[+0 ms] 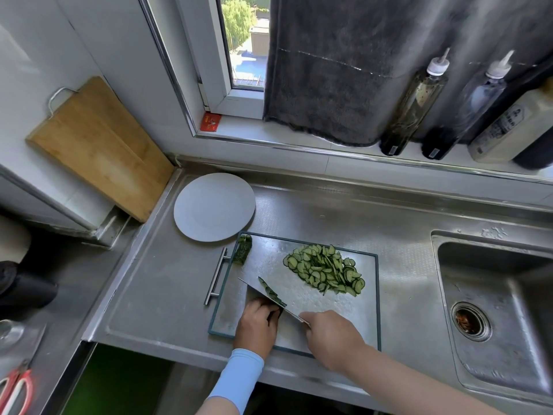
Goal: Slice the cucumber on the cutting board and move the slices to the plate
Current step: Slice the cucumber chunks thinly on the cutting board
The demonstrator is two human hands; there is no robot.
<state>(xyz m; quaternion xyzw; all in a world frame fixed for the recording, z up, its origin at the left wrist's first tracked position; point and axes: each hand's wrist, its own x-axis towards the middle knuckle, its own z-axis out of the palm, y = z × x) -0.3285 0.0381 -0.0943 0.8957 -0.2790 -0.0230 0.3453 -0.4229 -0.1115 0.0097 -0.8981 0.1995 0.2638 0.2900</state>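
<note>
A steel cutting board (269,259) with a dark rim lies on the counter. A heap of cucumber slices (326,269) covers its right half. One uncut cucumber piece (243,248) lies at the board's far left corner. My right hand (329,336) grips the handle of a knife (260,290), whose blade points away to the left. Thin cucumber slices (270,292) lie along the blade's right side. My left hand (257,322), fingers curled, sits against the blade's left side; what it holds is hidden. The white plate (214,206) stands bare beyond the board.
A sink (493,304) with a drain lies to the right. A wooden board (98,145) leans on the left wall. Bottles (416,106) stand on the sill at the back right. Red-handled scissors (18,387) lie at the lower left.
</note>
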